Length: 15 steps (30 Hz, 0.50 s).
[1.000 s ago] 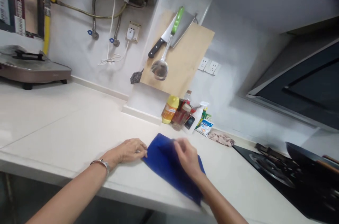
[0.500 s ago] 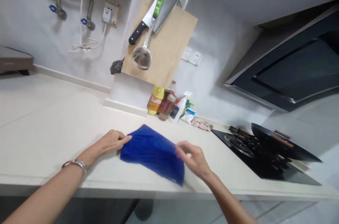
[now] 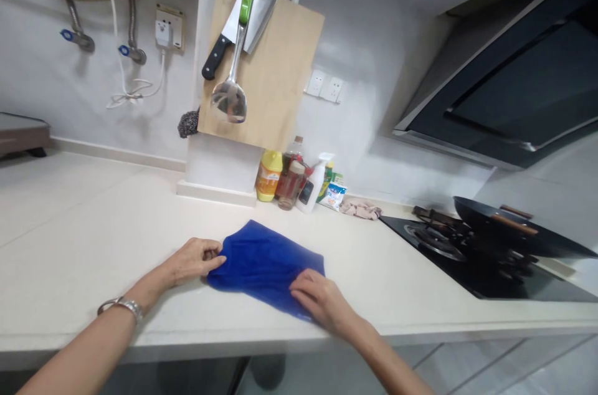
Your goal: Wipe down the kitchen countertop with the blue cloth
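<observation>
Blue cloth (image 3: 261,264), one piece, lay creased on the pale counter (image 3: 116,227) between two bare hands, set well apart from each other. Half a second earlier, the right hand (image 3: 322,301) was at the cloth's upper right corner; it had since moved down onto the lower right part, fingers bent. The left hand (image 3: 199,260), one silver wristband (image 3: 129,306) at its wrist, had stayed at the left edge, thumb reaching forward. Whether either pinched the fabric could not be told. Beyond the hands stood one white spray bottle (image 3: 311,189); to their right, one wok (image 3: 481,220).
</observation>
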Available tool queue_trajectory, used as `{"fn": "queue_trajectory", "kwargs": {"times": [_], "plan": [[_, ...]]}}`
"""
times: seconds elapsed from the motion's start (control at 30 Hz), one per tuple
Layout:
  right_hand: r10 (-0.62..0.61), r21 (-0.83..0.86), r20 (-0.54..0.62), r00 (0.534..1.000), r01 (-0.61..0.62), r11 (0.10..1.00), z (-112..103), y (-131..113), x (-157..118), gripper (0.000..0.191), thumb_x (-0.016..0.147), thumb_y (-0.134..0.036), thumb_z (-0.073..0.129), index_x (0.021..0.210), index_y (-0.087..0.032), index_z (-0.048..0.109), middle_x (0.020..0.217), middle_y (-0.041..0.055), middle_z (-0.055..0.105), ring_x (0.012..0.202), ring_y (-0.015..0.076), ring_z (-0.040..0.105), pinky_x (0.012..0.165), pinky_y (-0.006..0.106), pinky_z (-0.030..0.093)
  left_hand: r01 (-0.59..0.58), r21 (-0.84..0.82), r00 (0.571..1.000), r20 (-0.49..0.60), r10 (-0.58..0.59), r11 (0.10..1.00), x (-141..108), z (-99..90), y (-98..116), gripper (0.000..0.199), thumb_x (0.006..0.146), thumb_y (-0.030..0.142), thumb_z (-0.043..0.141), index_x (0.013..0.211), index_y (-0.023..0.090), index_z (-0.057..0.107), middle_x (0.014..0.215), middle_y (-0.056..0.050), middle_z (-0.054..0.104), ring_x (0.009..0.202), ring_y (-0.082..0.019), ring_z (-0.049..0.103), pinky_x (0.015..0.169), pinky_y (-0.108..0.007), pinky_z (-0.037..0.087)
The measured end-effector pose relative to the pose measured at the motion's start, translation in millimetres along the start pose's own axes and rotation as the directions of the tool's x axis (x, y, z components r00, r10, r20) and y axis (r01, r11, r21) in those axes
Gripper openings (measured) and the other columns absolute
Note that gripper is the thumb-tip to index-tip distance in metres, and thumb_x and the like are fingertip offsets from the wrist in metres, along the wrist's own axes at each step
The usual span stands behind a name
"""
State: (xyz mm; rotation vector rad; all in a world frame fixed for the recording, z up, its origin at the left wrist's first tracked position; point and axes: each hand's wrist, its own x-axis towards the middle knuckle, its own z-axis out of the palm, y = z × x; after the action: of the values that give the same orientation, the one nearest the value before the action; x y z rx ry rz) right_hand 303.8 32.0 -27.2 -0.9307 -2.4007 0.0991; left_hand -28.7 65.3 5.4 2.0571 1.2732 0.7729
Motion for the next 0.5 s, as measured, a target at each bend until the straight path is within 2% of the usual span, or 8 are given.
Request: {"fn": "queue_trajectory", "kwargs": {"times": [0.1, 0.2, 0.23, 0.3, 0.37, 0.4, 0.5], "plan": [[-0.005, -0.014, -0.079, 0.997, 0.004, 1.000, -9.5, -0.2, 3.8, 0.026, 0.099, -0.027, 0.039, 0.100, -0.021, 0.065, 0.094, 0.0065, 0.063, 0.085, 0.0164, 0.060, 0.078, 0.030, 0.051, 0.016, -0.132, 1.000, -0.003, -0.017, 0.991, -0.1, -0.2, 2.3, 0.036, 0.077, 0.053, 0.053, 0.074, 0.017, 0.057, 0.063, 0.002, 0.055, 0.061, -0.013, 0.051, 0.060, -0.023, 0.038], [0.030, 0.014, -0.226, 0.974, -0.027, 1.000, -36.4, -4.9, 3.8, 0.024, 0.098, -0.030, 0.042, 0.098, -0.020, 0.064, 0.092, 0.0081, 0.063, 0.084, 0.0184, 0.060, 0.076, 0.032, 0.051, 0.032, -0.198, 0.997, 0.071, -0.018, 0.980, -1.5, -1.2, 4.8, 0.039, 0.078, 0.055, 0.053, 0.072, 0.017, 0.057, 0.061, 0.002, 0.056, 0.057, -0.011, 0.050, 0.057, -0.023, 0.038], [0.049, 0.042, -0.225, 0.973, -0.040, 0.998, -47.7, -6.8, 2.2, 0.024, 0.097, -0.032, 0.044, 0.093, -0.020, 0.065, 0.088, 0.0074, 0.064, 0.081, 0.0184, 0.060, 0.073, 0.031, 0.050, 0.032, -0.192, 0.995, 0.096, -0.014, 0.981, -2.1, -1.5, 5.5, 0.039, 0.078, 0.055, 0.054, 0.070, 0.017, 0.056, 0.059, 0.002, 0.056, 0.054, -0.011, 0.049, 0.055, -0.022, 0.037], [0.115, 0.118, -0.105, 0.988, -0.102, 0.988, -68.0, -7.6, -2.5, 0.036, 0.097, -0.038, 0.044, 0.074, -0.020, 0.065, 0.072, 0.0043, 0.063, 0.067, 0.0168, 0.059, 0.065, 0.029, 0.048, 0.021, -0.166, 0.991, 0.131, 0.001, 0.986, -3.2, -1.8, 6.4, 0.041, 0.079, 0.054, 0.053, 0.062, 0.017, 0.054, 0.052, 0.002, 0.053, 0.050, -0.010, 0.046, 0.053, -0.022, 0.035], [0.224, 0.144, -0.008, 0.975, -0.221, 0.965, -78.5, -0.2, -6.4, 0.051, 0.097, -0.043, 0.039, 0.058, -0.020, 0.061, 0.056, 0.0019, 0.057, 0.055, 0.0149, 0.055, 0.058, 0.028, 0.045, 0.011, -0.147, 0.986, 0.164, 0.013, 0.989, -3.4, -1.8, 6.4, 0.045, 0.081, 0.051, 0.050, 0.053, 0.017, 0.053, 0.047, 0.001, 0.052, 0.050, -0.011, 0.048, 0.055, -0.023, 0.037], [0.292, 0.115, -0.034, 0.956, -0.287, 0.951, -78.4, 7.6, -7.2, 0.054, 0.097, -0.045, 0.037, 0.055, -0.020, 0.060, 0.053, 0.0016, 0.056, 0.052, 0.0145, 0.053, 0.057, 0.027, 0.044, 0.013, -0.141, 0.985, 0.174, 0.012, 0.990, -2.9, -1.9, 5.9, 0.047, 0.083, 0.050, 0.048, 0.051, 0.017, 0.053, 0.047, 0.000, 0.053, 0.051, -0.012, 0.051, 0.056, -0.024, 0.039], [0.418, -0.067, -0.285, 0.863, -0.453, 0.889, -59.0, 43.0, -3.8, 0.046, 0.093, -0.046, 0.042, 0.065, -0.019, 0.065, 0.066, 0.0044, 0.064, 0.060, 0.0162, 0.057, 0.062, 0.028, 0.044, 0.008, -0.082, 0.991, 0.131, 0.003, 0.997, 0.0, -3.0, 3.3, 0.048, 0.085, 0.048, 0.045, 0.052, 0.017, 0.060, 0.052, -0.003, 0.062, 0.054, -0.014, 0.058, 0.061, -0.024, 0.044]]}}
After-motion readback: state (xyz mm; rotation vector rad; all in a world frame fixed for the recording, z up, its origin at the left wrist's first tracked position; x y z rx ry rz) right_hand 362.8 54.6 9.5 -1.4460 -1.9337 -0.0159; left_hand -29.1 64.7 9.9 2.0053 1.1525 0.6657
